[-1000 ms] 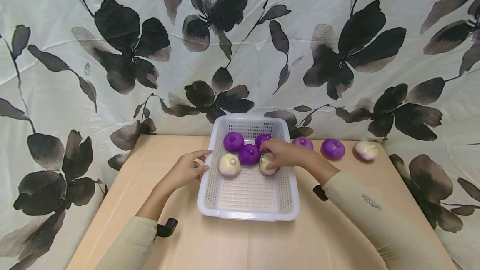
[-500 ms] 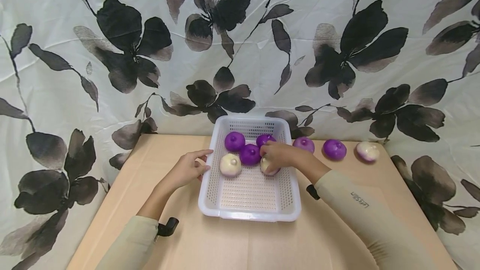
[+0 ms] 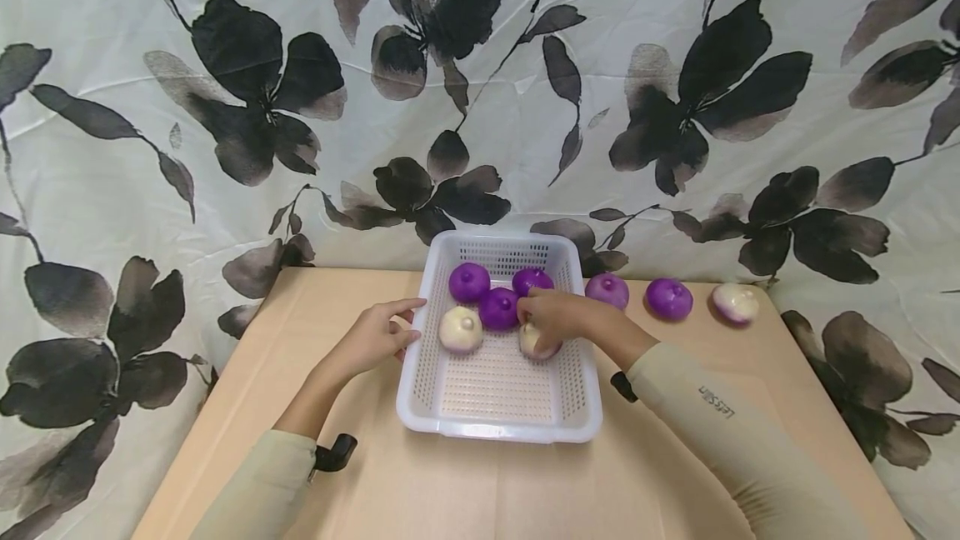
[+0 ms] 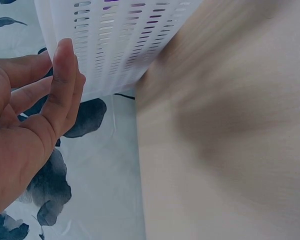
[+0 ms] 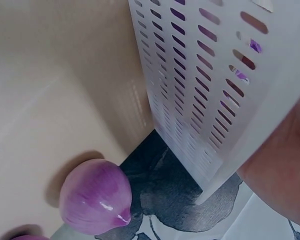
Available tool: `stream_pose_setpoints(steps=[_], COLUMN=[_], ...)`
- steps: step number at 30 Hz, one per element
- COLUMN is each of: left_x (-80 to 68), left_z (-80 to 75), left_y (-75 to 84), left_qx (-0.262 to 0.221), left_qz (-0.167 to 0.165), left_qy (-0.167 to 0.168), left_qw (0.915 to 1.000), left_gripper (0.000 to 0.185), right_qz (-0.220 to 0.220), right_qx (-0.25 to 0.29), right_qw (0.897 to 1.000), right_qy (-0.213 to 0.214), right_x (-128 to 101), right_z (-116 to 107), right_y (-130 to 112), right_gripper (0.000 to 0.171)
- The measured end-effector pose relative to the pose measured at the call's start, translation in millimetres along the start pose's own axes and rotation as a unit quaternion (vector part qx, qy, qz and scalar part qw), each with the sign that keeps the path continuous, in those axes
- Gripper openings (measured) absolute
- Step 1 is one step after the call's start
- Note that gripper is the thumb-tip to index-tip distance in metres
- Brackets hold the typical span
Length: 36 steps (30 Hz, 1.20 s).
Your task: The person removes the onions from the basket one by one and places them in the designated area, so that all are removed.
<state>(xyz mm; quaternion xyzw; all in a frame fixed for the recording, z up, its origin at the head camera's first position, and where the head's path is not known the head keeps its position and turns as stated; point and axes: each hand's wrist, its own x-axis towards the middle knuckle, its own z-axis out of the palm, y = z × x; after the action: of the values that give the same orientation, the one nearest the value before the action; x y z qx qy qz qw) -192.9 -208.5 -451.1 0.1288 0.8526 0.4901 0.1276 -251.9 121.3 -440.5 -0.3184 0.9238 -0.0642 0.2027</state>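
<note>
A white perforated plastic basket [image 3: 498, 432] stands on the table. My left hand [image 3: 377, 334] pinches its left rim; in the left wrist view, fingers [image 4: 65, 65] lie against the outer wall. My right hand [image 3: 553, 315] reaches over the right rim and grips a pale onion [image 3: 531, 346] inside, its fingers partly hiding it. Another pale onion [image 3: 461, 330] sits in the basket at the left. Behind them are purple onions: one at back left [image 3: 469, 282], one in the middle [image 3: 498, 308] and one at back right [image 3: 532, 279].
Outside the basket to the right, a light purple onion [image 3: 608, 290], a dark purple onion [image 3: 669, 299] and a pale onion [image 3: 735, 304] stand in a row along the table's back edge. A floral cloth [image 3: 525, 107] hangs behind the wooden table [image 3: 360, 473].
My right hand has shifted slightly and its fingers have drawn closer round the pale onion. The left hand stays at the basket's rim.
</note>
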Motion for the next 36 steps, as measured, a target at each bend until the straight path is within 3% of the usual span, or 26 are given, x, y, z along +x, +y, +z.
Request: stream_pose_setpoints(steps=[11, 23, 36], left_x=[0.7, -1.0, -2.1], left_z=[-1.4, -2.2, -2.7], left_y=[2.0, 3.6, 4.3], left_qx=[0.004, 0.004, 0.001], left_qz=[0.000, -0.004, -0.009], left_qy=[-0.002, -0.006, -0.007], left_qw=[1.0000, 1.0000, 0.9999], left_gripper=[0.056, 0.056, 0.056], right_qz=[-0.009, -0.021, -0.031], right_qx=[0.029, 0.032, 0.038], right_qw=[0.999, 0.998, 0.993], right_qy=[-0.039, -0.057, -0.109], right_x=[-4.2, -4.7, -3.5], right_z=[3.4, 11.0, 19.0], right_y=[-5.1, -9.8, -19.7], right_gripper=[0.045, 0.051, 0.061])
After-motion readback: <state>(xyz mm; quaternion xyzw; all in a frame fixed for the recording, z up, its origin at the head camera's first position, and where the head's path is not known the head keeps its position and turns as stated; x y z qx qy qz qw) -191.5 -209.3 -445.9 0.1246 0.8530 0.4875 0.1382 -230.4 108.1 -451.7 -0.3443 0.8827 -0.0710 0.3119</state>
